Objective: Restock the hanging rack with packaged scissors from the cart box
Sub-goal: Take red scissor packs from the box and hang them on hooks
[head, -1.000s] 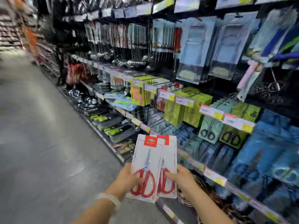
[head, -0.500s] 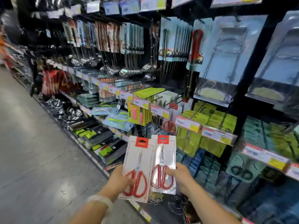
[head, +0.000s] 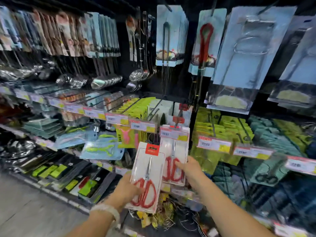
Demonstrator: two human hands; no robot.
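Fingers of the left hand (head: 127,190) pinch the bottom of a white blister pack of red-handled scissors (head: 147,178), lower centre of frame, its red top label too blurry to read. Right hand (head: 189,170) grips a second matching white scissors pack (head: 174,158) just beside it, top against a red-and-yellow price tag strip (head: 173,134), print unreadable. Grey shop floor (head: 25,211) lower left, black hanging rack (head: 193,106) behind.

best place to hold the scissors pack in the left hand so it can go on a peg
Grip the scissors pack at its bottom edge, coming from below, as the left hand does now near the red handles. The card is flat and upright, and its red header at the top must stay free to meet a peg. The right hand holds the second pack by its lower right edge.
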